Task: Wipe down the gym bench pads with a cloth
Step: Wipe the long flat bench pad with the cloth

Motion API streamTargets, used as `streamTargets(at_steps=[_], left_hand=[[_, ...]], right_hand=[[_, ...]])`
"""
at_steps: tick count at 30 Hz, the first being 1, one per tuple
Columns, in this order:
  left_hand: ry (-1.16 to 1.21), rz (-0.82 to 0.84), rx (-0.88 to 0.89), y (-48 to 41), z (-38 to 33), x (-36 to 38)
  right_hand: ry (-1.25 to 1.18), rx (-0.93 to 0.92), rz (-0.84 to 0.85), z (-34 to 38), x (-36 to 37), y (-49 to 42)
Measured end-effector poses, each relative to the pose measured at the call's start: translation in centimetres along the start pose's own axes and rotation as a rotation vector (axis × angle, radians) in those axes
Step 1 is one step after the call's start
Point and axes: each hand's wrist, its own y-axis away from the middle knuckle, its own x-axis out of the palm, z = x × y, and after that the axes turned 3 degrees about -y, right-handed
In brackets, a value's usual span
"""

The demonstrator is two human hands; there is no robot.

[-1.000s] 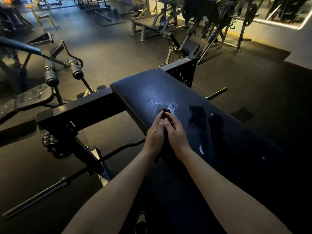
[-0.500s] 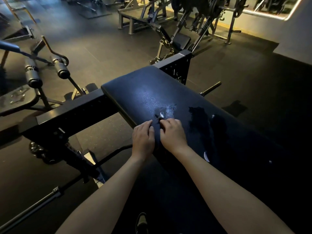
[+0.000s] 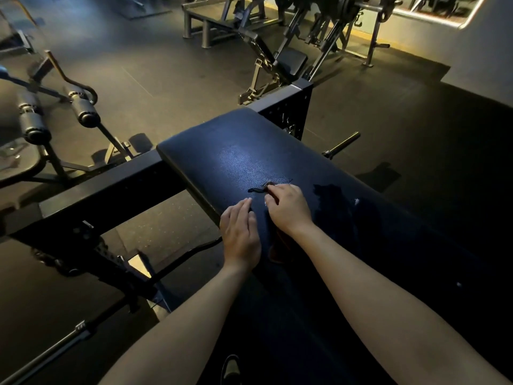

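Observation:
A long dark blue bench pad [image 3: 236,162] runs from the middle of the view toward me. On it lies a dark cloth [image 3: 279,245], hard to tell from the pad, with a reddish-brown fold showing between my wrists. My right hand [image 3: 288,207] has curled fingers and pinches a thin dark edge of the cloth at its fingertips. My left hand [image 3: 240,232] lies flat beside it near the pad's left edge, fingers straight and together, pressing down. Most of the cloth is hidden under my hands.
A wet-looking dark patch [image 3: 330,195] marks the pad right of my hands. A black steel frame [image 3: 111,190] crosses on the left, with roller pads [image 3: 83,109] beyond. A barbell [image 3: 55,345] lies low left. Weight machines [image 3: 319,29] stand at the back.
My hands have drawn apart and back toward me. The left hand went from curled to flat near the pad's edge. The right hand stays on the cloth's edge.

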Motion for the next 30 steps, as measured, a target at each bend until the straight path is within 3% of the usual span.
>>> streamTargets(at_steps=[8,13,16,18,23,27,30], left_hand=[[0.012,-0.024,0.031,-0.1,0.4,0.2],[-0.004,-0.026,0.033,0.0,0.2,0.1],[-0.005,-0.025,0.027,0.1,0.1,0.0],[-0.010,-0.028,0.031,0.0,0.2,0.0],[-0.012,-0.002,0.023,-0.1,0.1,-0.1],[-0.015,0.003,0.015,0.0,0.1,-0.1],[-0.016,0.004,0.014,0.0,0.1,-0.1]], right_hand=[[-0.054,-0.194,-0.010,0.0,0.6,4.2],[-0.245,-0.006,-0.146,0.3,-1.0,1.6],[-0.019,0.117,0.067,0.7,-1.3,0.6],[0.083,0.104,0.095,0.4,-1.1,1.4],[0.044,-0.149,-0.014,-0.4,1.0,4.1],[-0.092,-0.151,0.000,-0.5,-1.2,2.1],[-0.123,-0.048,-0.093,-0.9,-1.4,0.3]])
